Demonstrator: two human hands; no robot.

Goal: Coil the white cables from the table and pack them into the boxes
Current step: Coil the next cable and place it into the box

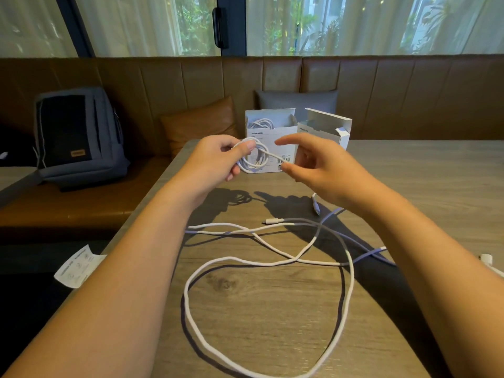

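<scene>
Loose white cable (272, 268) sprawled in loops across lower centre of wooden table (409, 173). Above it, at frame centre, small coiled cable (253, 159) gripped in left hand (218, 156), its free end pinched by right hand (324, 165). Behind, two open white boxes (272, 132), left one holding a coil. Grey backpack (79, 135) on bench, upper left.
</scene>
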